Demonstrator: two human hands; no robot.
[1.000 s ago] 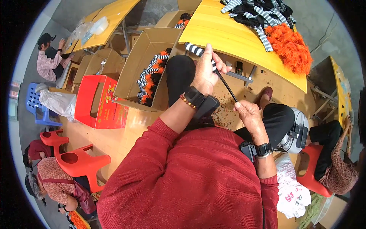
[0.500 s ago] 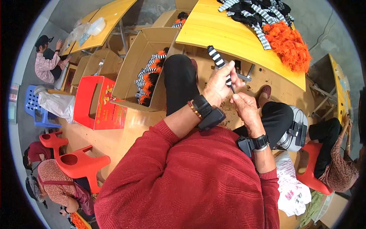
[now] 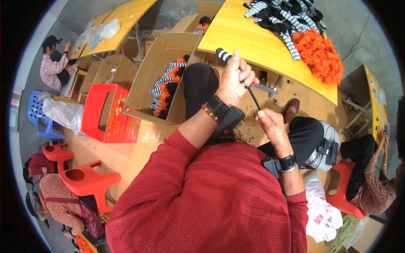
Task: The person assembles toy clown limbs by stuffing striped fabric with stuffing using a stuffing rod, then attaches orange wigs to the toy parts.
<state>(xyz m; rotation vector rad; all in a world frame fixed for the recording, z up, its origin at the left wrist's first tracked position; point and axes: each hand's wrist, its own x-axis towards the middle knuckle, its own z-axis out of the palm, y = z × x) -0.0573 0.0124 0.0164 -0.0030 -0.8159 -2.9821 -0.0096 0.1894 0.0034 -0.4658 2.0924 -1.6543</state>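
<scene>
My left hand (image 3: 233,82) is closed around a black-and-white striped fabric tube (image 3: 223,55), whose black-tipped end sticks out above my thumb. Out of the lower side of that hand runs a thin black rod (image 3: 255,99), slanting down to the right. The thumb and fingers of my right hand (image 3: 272,125) pinch its lower end. How far the rod reaches inside the tube is hidden by my left fingers. Just beyond my hands is the edge of a yellow table (image 3: 244,36), bearing a heap of striped and black fabric pieces (image 3: 291,21) and a fluffy orange pile (image 3: 318,55).
An open cardboard box (image 3: 139,80) left of my knee contains striped, orange and black pieces. Beside it stands a red carton (image 3: 96,122). Red chairs (image 3: 95,177) and a blue stool (image 3: 36,114) are farther left. Other people sit on both sides. A white bag (image 3: 322,206) lies at right.
My left hand has moved up and left with the striped tube, away from my right hand. More of the black rod now shows between them.
</scene>
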